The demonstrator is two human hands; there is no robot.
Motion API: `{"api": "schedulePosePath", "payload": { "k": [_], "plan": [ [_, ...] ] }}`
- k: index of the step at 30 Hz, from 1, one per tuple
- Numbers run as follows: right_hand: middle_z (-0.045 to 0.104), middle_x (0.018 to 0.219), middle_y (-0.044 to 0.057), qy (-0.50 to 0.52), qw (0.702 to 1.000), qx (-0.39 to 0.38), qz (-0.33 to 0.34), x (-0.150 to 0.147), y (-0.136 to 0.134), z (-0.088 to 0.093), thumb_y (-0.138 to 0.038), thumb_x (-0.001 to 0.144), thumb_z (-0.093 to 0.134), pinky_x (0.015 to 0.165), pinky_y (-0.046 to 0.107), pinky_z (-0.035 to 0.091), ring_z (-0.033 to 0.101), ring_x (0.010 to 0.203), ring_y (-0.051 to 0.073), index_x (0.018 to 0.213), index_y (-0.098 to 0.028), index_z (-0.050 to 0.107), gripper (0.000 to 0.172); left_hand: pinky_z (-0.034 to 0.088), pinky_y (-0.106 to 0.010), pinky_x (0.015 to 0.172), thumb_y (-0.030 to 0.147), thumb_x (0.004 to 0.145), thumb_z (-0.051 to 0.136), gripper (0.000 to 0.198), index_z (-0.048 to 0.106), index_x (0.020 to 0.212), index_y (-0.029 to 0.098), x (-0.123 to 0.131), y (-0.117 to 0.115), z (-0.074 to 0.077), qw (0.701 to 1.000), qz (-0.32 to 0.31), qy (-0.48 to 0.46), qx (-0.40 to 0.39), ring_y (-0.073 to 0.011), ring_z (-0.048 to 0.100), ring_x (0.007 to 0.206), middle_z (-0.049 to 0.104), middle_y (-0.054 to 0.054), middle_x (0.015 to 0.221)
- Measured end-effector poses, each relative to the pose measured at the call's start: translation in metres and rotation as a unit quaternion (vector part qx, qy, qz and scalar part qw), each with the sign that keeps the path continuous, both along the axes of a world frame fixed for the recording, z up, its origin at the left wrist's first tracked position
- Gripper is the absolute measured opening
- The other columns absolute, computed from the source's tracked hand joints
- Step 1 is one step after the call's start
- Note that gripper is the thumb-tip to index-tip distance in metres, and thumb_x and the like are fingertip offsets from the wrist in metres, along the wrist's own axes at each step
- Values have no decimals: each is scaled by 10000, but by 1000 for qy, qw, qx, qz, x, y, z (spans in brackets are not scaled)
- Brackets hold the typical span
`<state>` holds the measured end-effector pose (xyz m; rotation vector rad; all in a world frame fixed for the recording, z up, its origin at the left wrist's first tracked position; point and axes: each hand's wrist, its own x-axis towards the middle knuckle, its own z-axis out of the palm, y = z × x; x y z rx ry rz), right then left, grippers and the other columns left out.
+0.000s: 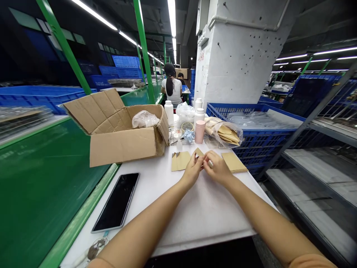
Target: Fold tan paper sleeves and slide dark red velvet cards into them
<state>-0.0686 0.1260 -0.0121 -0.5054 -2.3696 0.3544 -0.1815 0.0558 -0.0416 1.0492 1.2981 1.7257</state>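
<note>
My left hand (192, 169) and my right hand (216, 166) meet over the middle of the white table (206, 212). Between their closed fingers is a small tan paper envelope (199, 151); its top corner sticks up, and the fingers hide the rest. Just left of my hands lie a few tan envelopes (182, 160), overlapping, with dark marks at their upper left. To the right of my right hand rests a neat stack of tan envelopes (234, 162).
An open cardboard box (122, 145) with clear plastic inside stands at the left. Behind my hands are a pink bottle (199, 132), white bottles (169, 112), tape (187, 127) and a bag of envelopes (225, 134). A phone (117, 203) lies front left; blue crates (251, 141) stand right.
</note>
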Motion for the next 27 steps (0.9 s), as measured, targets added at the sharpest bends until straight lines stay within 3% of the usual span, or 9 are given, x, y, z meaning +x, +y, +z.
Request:
{"api": "schedulePosePath", "payload": {
  "k": [2, 4, 6, 9, 13, 18, 21, 27],
  "plan": [
    [614, 892, 62, 51, 995, -36, 82, -7, -17, -2, -157, 802, 454, 777, 311, 455, 570, 873, 191, 774, -215, 535, 103, 472, -337, 828, 437, 858, 489, 387, 537, 1100, 138, -4, -1, 1, 997, 60, 41, 28, -211, 608, 893, 632, -104, 968],
    [634, 932, 57, 94, 987, -79, 104, -8, -25, -2, -163, 792, 481, 792, 321, 469, 586, 888, 191, 814, -220, 561, 101, 459, -335, 827, 380, 863, 484, 368, 534, 1135, 137, -8, -4, 4, 987, 115, 106, 30, -216, 598, 861, 630, -74, 860],
    [652, 923, 48, 139, 979, -124, 79, -6, -27, 0, -177, 783, 502, 780, 319, 483, 607, 854, 186, 852, -222, 586, 117, 453, -327, 814, 305, 865, 474, 456, 426, 1294, 156, -9, -8, 7, 978, 122, 166, 27, -210, 598, 811, 617, -45, 788],
    [669, 861, 38, 194, 964, -179, 27, -2, -27, 5, -200, 780, 516, 763, 306, 495, 625, 813, 182, 828, -217, 617, 114, 462, -306, 752, 244, 873, 445, 624, 182, 1435, 181, -2, -14, 11, 962, 87, 257, 33, -193, 593, 712, 611, -32, 762],
    [672, 803, 32, 226, 945, -234, 21, -1, -32, 8, -202, 769, 532, 755, 297, 504, 632, 780, 176, 788, -201, 632, 102, 445, -326, 843, 201, 892, 388, 644, 72, 1453, 197, 8, -18, 13, 938, 43, 338, 67, -215, 585, 950, 601, -120, 1078],
    [676, 780, 32, 240, 933, -266, 17, 0, -36, 10, -201, 753, 551, 732, 293, 513, 635, 751, 174, 783, -191, 643, 97, 430, -348, 914, 166, 895, 364, 658, 19, 1451, 233, 7, -18, 12, 916, 33, 394, 71, -243, 471, 1188, 357, -148, 1410],
    [677, 764, 32, 239, 932, -272, 12, 2, -35, 11, -196, 750, 554, 714, 289, 513, 638, 748, 177, 765, -187, 647, 95, 405, -369, 960, 151, 902, 350, 668, -21, 1447, 257, 7, -17, 12, 901, 39, 423, 82, -246, 417, 1244, 241, -126, 1476],
    [680, 760, 32, 236, 934, -268, 6, 3, -34, 9, -188, 739, 559, 692, 284, 512, 640, 743, 179, 764, -183, 651, 95, 392, -413, 985, 146, 911, 347, 705, -110, 1432, 277, 7, -16, 11, 878, 56, 469, 77, -262, 363, 1286, 198, -131, 1490]
  ]
}}
